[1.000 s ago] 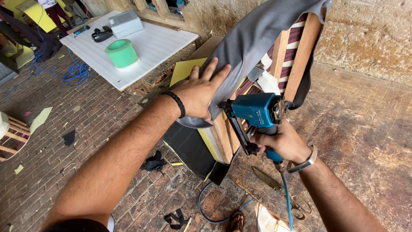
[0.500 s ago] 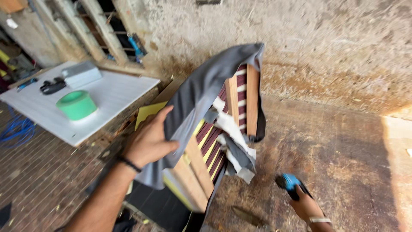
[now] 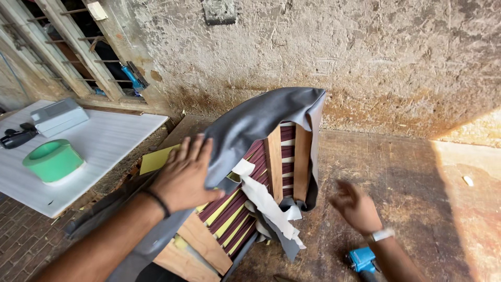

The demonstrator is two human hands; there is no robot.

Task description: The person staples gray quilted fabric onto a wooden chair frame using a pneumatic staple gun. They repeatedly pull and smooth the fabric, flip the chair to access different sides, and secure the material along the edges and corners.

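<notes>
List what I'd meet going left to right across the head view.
green tape roll → left hand on grey cover → wooden frame slats → right hand, empty → blue tool

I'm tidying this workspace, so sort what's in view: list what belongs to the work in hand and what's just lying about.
In use:
- left hand, flat on the grey cover
- wooden frame under that cover
- right hand, open and empty
- blue power tool on the floor below it

Lying about:
- green tape roll
- grey box
- black tool
- white tabletop
</notes>
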